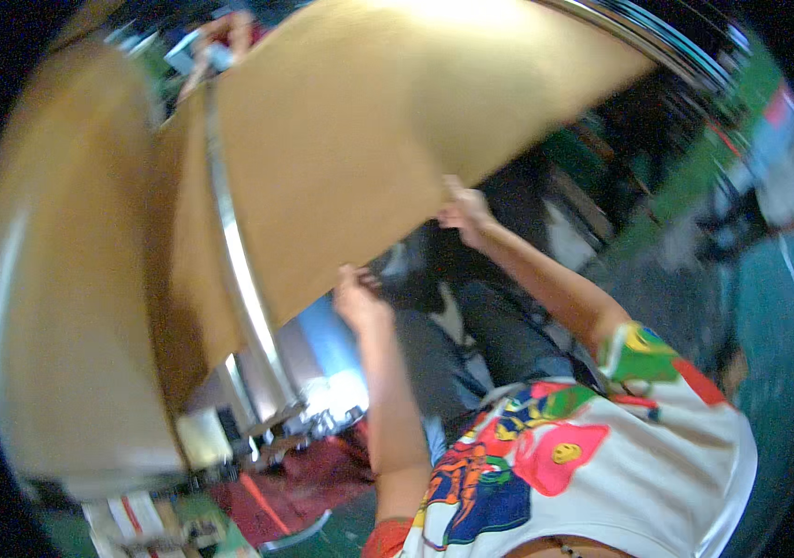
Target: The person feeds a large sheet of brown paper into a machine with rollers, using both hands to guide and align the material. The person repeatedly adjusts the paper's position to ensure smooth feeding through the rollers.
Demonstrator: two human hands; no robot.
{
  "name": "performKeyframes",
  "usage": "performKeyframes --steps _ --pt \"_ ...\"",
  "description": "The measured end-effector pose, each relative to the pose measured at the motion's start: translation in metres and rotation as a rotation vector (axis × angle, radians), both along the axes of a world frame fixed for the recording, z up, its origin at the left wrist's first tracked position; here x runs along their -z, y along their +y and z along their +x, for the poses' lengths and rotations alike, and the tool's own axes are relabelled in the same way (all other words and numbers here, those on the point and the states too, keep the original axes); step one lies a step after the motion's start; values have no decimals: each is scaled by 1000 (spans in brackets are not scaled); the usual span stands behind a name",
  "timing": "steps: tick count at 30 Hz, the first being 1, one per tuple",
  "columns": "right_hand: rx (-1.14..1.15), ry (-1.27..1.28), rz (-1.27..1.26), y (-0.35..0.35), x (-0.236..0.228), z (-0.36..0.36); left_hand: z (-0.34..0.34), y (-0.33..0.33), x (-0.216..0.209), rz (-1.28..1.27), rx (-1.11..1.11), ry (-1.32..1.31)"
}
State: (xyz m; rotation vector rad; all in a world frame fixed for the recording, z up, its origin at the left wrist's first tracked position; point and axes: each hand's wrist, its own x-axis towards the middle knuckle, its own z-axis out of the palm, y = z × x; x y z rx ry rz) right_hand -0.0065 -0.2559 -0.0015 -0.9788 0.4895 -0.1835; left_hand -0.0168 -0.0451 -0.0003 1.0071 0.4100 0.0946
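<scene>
A wide sheet of smooth tan-brown material [322, 158] stretches across the upper middle; I cannot tell whether it is paper or cloth. Its near edge runs slantwise up to the right. On that edge, at the lower middle, my left hand [361, 296] is closed with the fingertips pinching it. Farther along, up and to the right, my right hand [467, 212] grips the same edge, its thumb lying on top. At left the sheet passes by a shiny metal bar [234, 237], beside a large tan-brown roll [71, 279].
Metal fittings [276, 423] sit at the bar's near end. A second bright rail [643, 33] crosses the top right. Beyond the sheet at upper left are another person's arms [206, 56]. Boxes [141, 525] lie at lower left. The green and grey floor [685, 177] is blurred.
</scene>
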Motion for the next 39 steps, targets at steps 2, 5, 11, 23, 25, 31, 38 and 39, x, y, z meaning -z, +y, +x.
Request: performKeyframes --steps 2,5,11,23,25,31,38,39 --pt "-43 51 -27 1 -1 2 5 6 5 7 -35 -26" --pt "-54 -2 4 5 12 2 3 13 5 6 -59 7" --pt "-91 -40 -16 16 10 -3 -6 24 4 40 -62 14" --pt "-118 -68 -130 37 -2 -8 -13 55 -4 119 -89 -67" --pt "-91 -5 -171 48 -8 -13 -15 62 3 108 -99 -99" --pt "-46 55 -132 64 -5 -15 -16 73 3 72 -108 -88" --pt "-73 39 -62 76 -4 -14 -10 62 -7 70 -300 -48" --pt "-60 49 -57 82 -7 -15 -6 57 -1 93 -307 -57"
